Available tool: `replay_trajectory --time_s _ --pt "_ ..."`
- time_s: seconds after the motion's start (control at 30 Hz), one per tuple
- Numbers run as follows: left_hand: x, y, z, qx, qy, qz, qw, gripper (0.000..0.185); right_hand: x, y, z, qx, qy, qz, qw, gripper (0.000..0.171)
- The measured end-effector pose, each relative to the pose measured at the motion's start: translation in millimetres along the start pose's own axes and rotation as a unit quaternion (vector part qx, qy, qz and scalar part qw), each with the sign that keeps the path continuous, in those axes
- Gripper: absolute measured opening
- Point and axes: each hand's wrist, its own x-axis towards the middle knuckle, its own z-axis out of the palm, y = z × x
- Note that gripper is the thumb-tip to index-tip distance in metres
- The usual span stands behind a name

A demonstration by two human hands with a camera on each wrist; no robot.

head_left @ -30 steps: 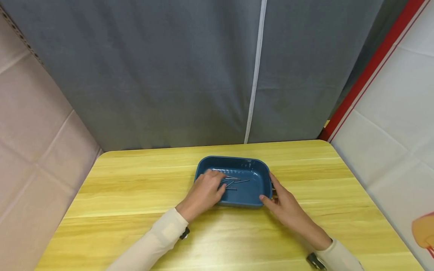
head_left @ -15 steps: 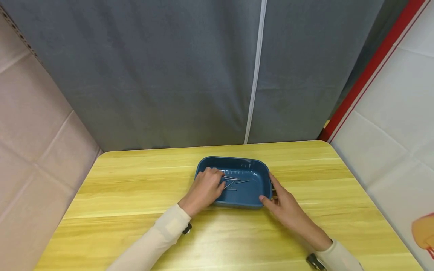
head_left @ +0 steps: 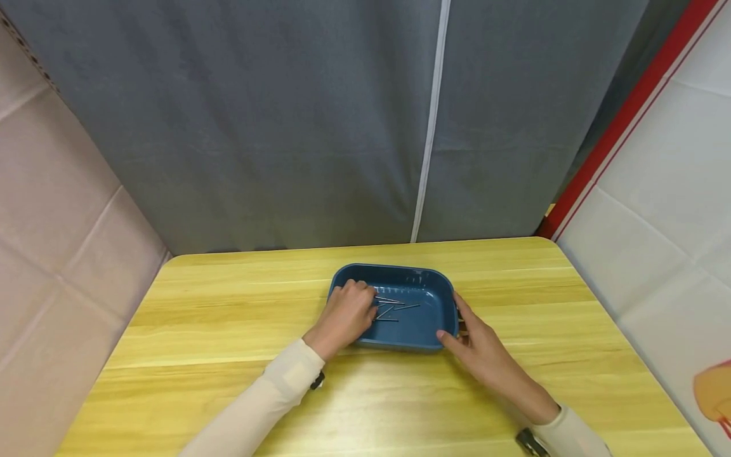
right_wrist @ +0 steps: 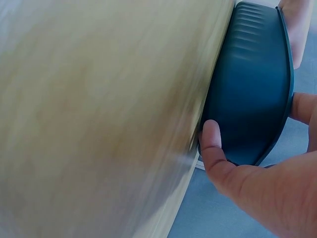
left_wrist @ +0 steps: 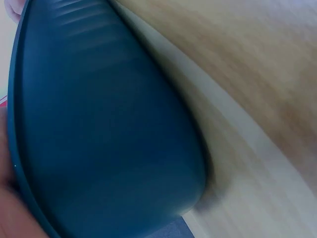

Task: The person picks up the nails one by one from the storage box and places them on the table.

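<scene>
Backdrop: a grey curtain [head_left: 285, 127] hangs behind the table, filling the head view from 10 to 1 o'clock, with a pale vertical seam [head_left: 429, 120] running down it right of centre.
Side walls: a beige panel [head_left: 51, 222] stands at 9 o'clock; a white panel [head_left: 668, 190] with a red edge strip [head_left: 617, 120] stands at 3 o'clock.
Table: a yellow wood-grain table [head_left: 228, 304] fills the lower half of the head view, its far edge meeting the curtain.
Tray: a blue rectangular tray [head_left: 419, 279] with rounded corners sits flat on the table at the middle of the head view, just below centre, long side running 9 to 3 o'clock. Both wrist views show its outer wall [left_wrist: 99, 129] [right_wrist: 252, 89] close up.
Left hand: the left hand [head_left: 344, 315] lies over the tray's 9 o'clock end, fingers curled down into it, their tips at the near ends of the pins. Whether they pinch a pin I cannot tell.
Right hand: the right hand [head_left: 480, 346] holds the tray's corner at 4 o'clock; the thumb [right_wrist: 212, 144] presses the outer wall and the fingers reach round the rim on the far side, somewhat spread.
Sleeves: cream sleeves [head_left: 263, 406] cover both forearms, which enter from 7 and 5 o'clock.
Pins: a few thin metal pins [head_left: 394, 306] lie loose on the tray floor, crossing one another, just at 3 o'clock of the left fingertips.
</scene>
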Motion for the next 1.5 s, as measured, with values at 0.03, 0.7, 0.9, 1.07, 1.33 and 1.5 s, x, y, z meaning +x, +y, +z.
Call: replay_trajectory --time_s 0.03,0.7,0.9,1.07,1.33,1.5 --pt "0.2 -0.1 0.3 0.003 -0.001 0.000 1.0000 0.017 0.0 -0.1 0.0 0.000 0.000 0.000 1.000 0.086" --pt "7.0 0.3 3.9 0.036 -0.055 -0.010 0.9978 0.005 -1.0 -3.9 -1.6 -0.005 -0.009 0.000 1.000 0.087" --pt "11.9 4.1 2.9 0.049 -0.065 -0.007 0.9967 0.005 -2.5 -4.2 -6.2 -0.012 -0.008 -0.003 1.000 0.087" --pt "16.2 8.1 2.5 0.048 -0.071 -0.002 0.9963 0.003 -5.4 -3.7 -10.5 -0.013 -0.005 0.000 1.000 0.087" --pt "17.5 15.2 -3.8 0.058 -0.071 0.002 0.9957 0.008 -7.2 -1.9 -14.5 -0.015 -0.007 -0.003 1.000 0.087" --pt "15.6 18.3 -8.4 0.055 -0.040 0.015 0.9976 0.007 -7.2 -0.1 -16.6 -0.020 -0.007 -0.002 1.000 0.087"
